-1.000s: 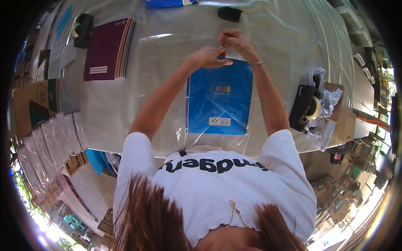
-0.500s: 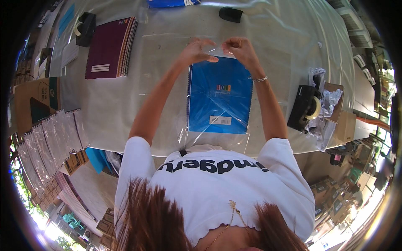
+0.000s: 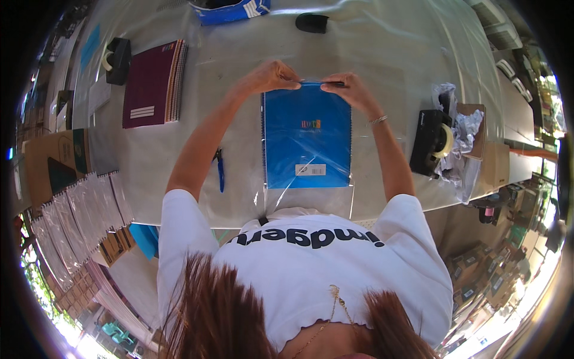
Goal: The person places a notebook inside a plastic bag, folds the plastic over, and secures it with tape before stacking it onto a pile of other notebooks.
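Note:
A blue spiral notebook [image 3: 308,143] lies flat in front of me inside a clear plastic sleeve [image 3: 339,197], which runs past its near edge. At the notebook's far edge, my left hand [image 3: 276,78] is closed, thumb and fingers pinching the sleeve's far edge. A short way to the right, my right hand [image 3: 353,93] pinches the same edge, thumb toward me. A thin dark strip shows at its fingertips; I cannot make out what it is. Left of the notebook, beside my left forearm, lies a slim blue-handled tool [image 3: 221,170].
A stack of maroon spiral notebooks [image 3: 146,84] and a black tape dispenser [image 3: 118,60] sit at the left. Another tape dispenser [image 3: 431,143] stands at the right by crumpled plastic [image 3: 466,137]. Far off are a blue package [image 3: 230,12] and a black object [image 3: 312,23].
My left hand has gone from spread fingers to a pinch on the sleeve's far edge. My right hand has come down to that edge too. The blue-handled tool has come into sight.

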{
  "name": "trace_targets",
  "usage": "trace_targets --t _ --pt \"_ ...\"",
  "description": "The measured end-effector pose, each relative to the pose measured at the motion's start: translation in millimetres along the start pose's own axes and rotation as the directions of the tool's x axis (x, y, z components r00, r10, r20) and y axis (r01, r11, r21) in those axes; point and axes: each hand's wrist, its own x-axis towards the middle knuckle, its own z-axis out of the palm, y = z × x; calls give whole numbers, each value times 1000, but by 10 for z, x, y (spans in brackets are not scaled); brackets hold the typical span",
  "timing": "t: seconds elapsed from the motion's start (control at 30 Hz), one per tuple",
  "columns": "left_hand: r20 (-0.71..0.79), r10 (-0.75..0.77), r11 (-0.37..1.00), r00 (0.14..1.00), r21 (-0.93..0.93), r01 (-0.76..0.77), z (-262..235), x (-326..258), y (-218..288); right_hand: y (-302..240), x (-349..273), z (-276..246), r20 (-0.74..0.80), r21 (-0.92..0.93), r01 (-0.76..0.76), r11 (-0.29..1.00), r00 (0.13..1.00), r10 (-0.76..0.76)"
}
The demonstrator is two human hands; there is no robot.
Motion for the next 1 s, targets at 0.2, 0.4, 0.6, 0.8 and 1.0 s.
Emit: trace_targets --t 0.2,0.4,0.6,0.8,1.0 --pt "127 192 638 973 738 -222 138 -119 449 -60 -1170 -120 -884 -346 -174 922 389 -259" --pt "-76 241 545 968 835 -70 637 -407 443 1219 -2931 -619 -913 243 -544 803 153 379" --pt "-227 260 569 938 821 41 821 -542 303 1222 -3144 -741 -705 567 -238 789 355 614" --pt "-295 234 615 926 783 93 905 -576 321 1246 -3257 -729 -624 679 -10 734 520 584" --pt "-325 238 628 915 770 110 931 -686 452 1284 -3490 -401 -534 755 -44 654 537 653"
